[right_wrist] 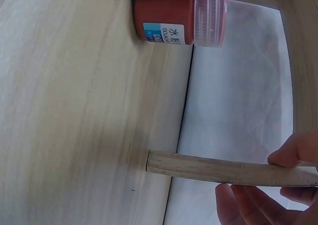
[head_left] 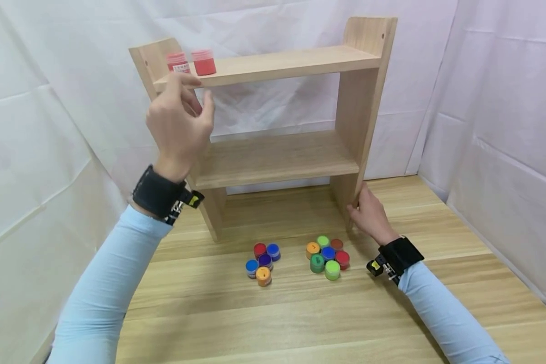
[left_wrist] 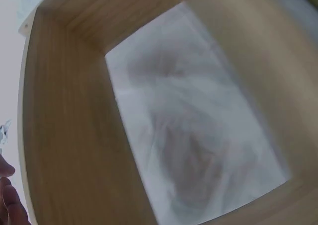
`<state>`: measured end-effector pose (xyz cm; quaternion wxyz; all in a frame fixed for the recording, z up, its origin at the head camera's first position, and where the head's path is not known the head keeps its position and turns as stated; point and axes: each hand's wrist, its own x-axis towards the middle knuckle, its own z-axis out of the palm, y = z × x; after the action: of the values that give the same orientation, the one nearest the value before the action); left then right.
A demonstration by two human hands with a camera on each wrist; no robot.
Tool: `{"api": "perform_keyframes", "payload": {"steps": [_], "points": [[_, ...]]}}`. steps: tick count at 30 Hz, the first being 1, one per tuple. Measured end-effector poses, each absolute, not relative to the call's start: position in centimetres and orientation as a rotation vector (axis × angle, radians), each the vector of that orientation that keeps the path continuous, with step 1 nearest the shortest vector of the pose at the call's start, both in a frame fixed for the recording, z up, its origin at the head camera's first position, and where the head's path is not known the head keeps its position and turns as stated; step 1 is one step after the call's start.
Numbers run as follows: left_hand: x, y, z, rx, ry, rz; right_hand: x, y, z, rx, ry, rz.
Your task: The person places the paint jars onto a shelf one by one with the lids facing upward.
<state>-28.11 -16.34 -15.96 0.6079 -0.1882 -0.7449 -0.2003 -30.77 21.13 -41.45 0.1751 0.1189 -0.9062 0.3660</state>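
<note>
My left hand point(head_left: 179, 114) is raised in front of the top left of a wooden shelf point(head_left: 277, 156), thumb apart from the loosely bent fingers, with nothing seen between them. Just beyond its fingertips a red paint jar point(head_left: 177, 60) stands on the top board, beside a second red paint jar point(head_left: 203, 62). Only the tips of the left fingers point(left_wrist: 12, 202) show in the left wrist view. Low on the right, my right hand point(head_left: 370, 215) pinches the front edge of the shelf's side panel point(right_wrist: 213, 169), thumb on one face and fingers on the other.
On the table before the shelf sit two clusters of paint jars: a left one with an orange jar point(head_left: 264, 276), a right one with a light green jar point(head_left: 332, 270). A brown-red jar point(right_wrist: 166, 14) is close to the right wrist camera. White cloth point(head_left: 505, 126) hangs around.
</note>
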Motion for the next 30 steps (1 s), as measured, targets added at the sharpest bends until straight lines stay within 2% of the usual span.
{"api": "perform_keyframes", "payload": {"steps": [11,19,25,30], "points": [[-27.7,-16.2,-25.1,-0.635,-1.813,-0.674,-30.6,21.6,-41.5,0.322,-2.569,1.028],[-27.5,-16.4,-31.4,-0.967,-2.39,-0.763,-30.2,21.9,-41.5,0.317,-2.555,1.03],[-27.4,-17.0,-35.6,-0.96,-2.773,-0.685,-30.2,21.7,-41.5,0.322,-2.546,1.038],[-27.1,-17.4,-37.4,-1.019,-2.933,-0.724,-30.1,21.5,-41.4,0.311,-2.563,1.046]]}}
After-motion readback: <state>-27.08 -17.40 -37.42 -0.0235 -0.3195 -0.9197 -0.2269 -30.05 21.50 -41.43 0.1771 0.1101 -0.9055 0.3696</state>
